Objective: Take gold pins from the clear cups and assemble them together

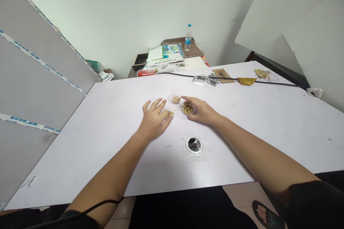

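Honestly, left hand (153, 120) and right hand (202, 111) curl at left tub (172, 116) and right tub (184, 113), 11 and 12 o'clock off the black disc (194, 144), can't tell if clamped, probably light, spilly, best held low

Three small, clear round cups of tiny gold-toned pieces, grouped closely on the white tabletop (113, 105).
The right cup (181, 111) sits upright, well filled with a jumble of short, shiny, deep-gold pieces (188, 108) pointing every way; the middle cup (176, 103), upright and slightly farther back, holds paler, beige-gold bits (176, 99) too fine to make out singly; the left cup (172, 116), partly hidden, shows some bright gold pieces (170, 114), its fill level and exact tilt unclear.
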{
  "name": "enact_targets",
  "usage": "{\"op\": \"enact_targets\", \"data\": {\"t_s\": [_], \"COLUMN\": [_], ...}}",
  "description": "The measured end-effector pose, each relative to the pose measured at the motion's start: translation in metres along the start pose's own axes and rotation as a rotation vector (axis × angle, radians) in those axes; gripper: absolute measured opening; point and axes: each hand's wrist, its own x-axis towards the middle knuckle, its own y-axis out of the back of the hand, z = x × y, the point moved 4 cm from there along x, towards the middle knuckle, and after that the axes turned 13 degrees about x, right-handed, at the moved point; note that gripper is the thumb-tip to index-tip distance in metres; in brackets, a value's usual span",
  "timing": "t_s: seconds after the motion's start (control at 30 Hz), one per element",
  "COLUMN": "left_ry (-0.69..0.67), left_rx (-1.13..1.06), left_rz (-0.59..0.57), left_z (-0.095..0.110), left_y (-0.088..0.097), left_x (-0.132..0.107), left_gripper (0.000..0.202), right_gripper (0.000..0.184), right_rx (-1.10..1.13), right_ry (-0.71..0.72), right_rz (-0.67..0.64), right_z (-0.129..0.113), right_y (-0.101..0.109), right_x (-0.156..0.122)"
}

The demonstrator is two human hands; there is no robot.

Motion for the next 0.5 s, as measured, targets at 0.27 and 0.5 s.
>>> {"op": "enact_targets", "data": {"t_s": [0.27, 0.5], "left_ry": [0.006, 0.024], "left_rx": [-0.029, -0.056], "left_rz": [-0.029, -0.052], "left_z": [-0.0023, -0.0023], "left_y": [0.001, 0.0001], "left_x": [0.0002, 0.0009], "left_gripper": [0.026, 0.025], "right_gripper": [0.071, 0.064], "right_rx": [0.041, 0.107], "right_ry": [0.009, -0.118], "right_rz": [0.041, 0.077], "right_z": [-0.0028, 0.0023], "right_y": [-0.001, -0.0027], "right_x": [0.0011, 0.0003]}}
